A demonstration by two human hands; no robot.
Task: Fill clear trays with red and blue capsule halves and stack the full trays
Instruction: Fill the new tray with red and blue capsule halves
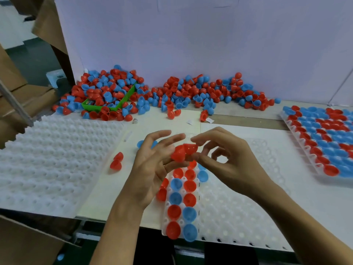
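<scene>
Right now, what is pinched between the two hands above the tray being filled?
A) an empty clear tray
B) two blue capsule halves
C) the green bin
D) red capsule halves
D: the left hand and the right hand both pinch red capsule halves between their fingertips, above the partly filled tray.
</scene>
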